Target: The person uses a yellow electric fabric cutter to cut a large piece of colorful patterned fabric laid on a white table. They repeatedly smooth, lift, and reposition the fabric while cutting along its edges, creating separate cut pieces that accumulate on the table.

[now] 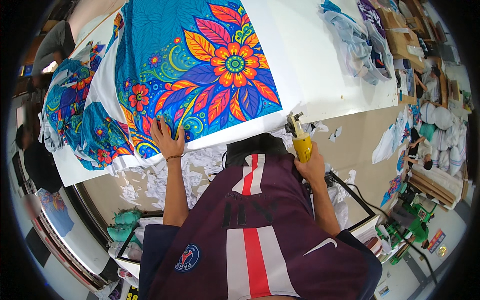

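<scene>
My left hand lies with fingers stretched out on the near edge of a printed fabric, blue with large orange and red flowers. It presses the fabric against the white table. In my right hand is a yellow electric fabric cutter, gripped around its body. The cutter's metal head is at the table's near edge, close to the fabric's lower right corner. Whether its blade touches the fabric, I cannot tell. To the left, more of the same print lies as a crumpled fabric heap.
The white table also carries a pile of pale fabric scraps at the far right. White offcuts litter the floor below. A black cord runs along my right side. Other people sit and stand at both sides.
</scene>
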Demonstrator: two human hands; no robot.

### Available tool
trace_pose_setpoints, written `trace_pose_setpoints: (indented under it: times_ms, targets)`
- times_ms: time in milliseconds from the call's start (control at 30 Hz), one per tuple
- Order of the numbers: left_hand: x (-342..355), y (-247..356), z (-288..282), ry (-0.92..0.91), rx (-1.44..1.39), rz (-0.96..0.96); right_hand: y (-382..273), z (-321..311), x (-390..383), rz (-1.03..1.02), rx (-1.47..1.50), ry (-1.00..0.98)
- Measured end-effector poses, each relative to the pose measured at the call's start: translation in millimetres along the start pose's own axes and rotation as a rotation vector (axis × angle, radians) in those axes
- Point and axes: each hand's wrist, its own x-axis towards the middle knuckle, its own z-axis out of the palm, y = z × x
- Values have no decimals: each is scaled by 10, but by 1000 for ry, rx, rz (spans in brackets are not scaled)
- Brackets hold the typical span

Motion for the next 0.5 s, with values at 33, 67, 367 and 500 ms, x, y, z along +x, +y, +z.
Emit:
trace_pose_setpoints:
  times_ms: [33, 67, 367, 500]
  targets:
    - [-4, 7, -3, -2, 4, -9, -12, -11, 32, 8, -10, -2]
    - [-5, 9, -2, -1, -1, -13, -28, -7, 67, 13, -17, 2]
    - [-42, 29, -24, 18, -45, -47, -175, -109, 279, -21, -24, -24]
    - [-37, 35, -17, 6, -28, -72, -292, -83, 437, -49, 2, -22]
